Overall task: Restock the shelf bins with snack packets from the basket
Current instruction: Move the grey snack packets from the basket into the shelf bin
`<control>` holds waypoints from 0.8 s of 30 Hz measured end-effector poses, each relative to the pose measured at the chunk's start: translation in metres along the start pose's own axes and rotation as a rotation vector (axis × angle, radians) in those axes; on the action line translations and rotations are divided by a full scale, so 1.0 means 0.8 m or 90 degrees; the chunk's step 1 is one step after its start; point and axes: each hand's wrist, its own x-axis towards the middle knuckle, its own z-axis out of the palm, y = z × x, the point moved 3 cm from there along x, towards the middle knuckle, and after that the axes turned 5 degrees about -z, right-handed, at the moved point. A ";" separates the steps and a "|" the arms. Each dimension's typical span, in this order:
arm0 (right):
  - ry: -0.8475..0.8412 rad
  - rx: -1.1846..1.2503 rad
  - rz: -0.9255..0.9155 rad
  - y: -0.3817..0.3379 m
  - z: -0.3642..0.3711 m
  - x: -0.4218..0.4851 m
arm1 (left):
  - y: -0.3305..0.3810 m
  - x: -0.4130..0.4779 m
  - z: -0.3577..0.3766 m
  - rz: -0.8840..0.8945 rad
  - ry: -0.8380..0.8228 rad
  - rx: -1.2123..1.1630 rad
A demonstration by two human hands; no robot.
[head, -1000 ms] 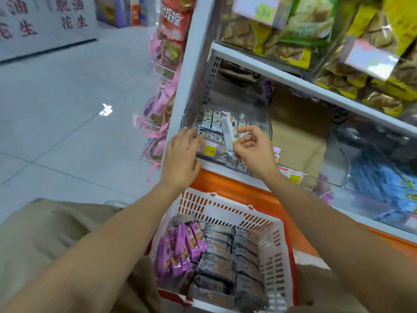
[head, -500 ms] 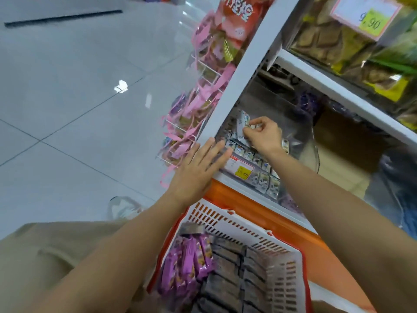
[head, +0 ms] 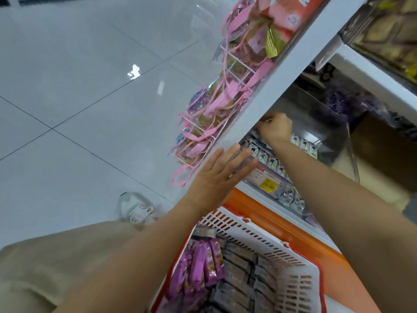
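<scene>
A clear shelf bin [head: 338, 141] holds rows of small grey-white snack packets [head: 270, 162]. My right hand [head: 276, 131] reaches deep into the bin's back left corner, fingers curled and pinching a snack packet that is almost wholly hidden behind them. My left hand [head: 221, 175] lies flat with straight fingers against the bin's front left corner, beside the yellow price tag [head: 268, 185]. Below, the white and red basket [head: 300, 288] holds purple packets [head: 198, 272] on its left and stacked grey packets [head: 239, 279] in the middle.
A white shelf upright [head: 293, 64] runs diagonally just left of the bin. A wire rack of pink-ribboned bags [head: 225, 109] hangs on its outer side. An orange shelf base [head: 270, 220] lies between bin and basket. My white shoe [head: 135, 208] stands on the grey tiled floor.
My right hand has carried the packet from the bin's front deeper toward its back left corner. The left hand stays against the bin front. The view has tilted further down and left.
</scene>
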 end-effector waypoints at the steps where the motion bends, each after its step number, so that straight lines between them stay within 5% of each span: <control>1: -0.002 -0.007 -0.004 0.002 0.002 0.001 | 0.000 0.000 0.002 0.000 0.003 0.000; 8: -0.082 0.033 -0.049 0.012 -0.003 -0.004 | 0.005 0.003 -0.002 -0.026 -0.014 0.002; 18: 0.004 0.207 -0.114 0.034 -0.077 -0.091 | 0.034 0.006 -0.029 -0.153 -0.119 -0.053; 24: -0.008 0.324 -0.158 0.067 -0.125 -0.180 | 0.074 0.010 -0.051 -0.235 -0.073 -0.057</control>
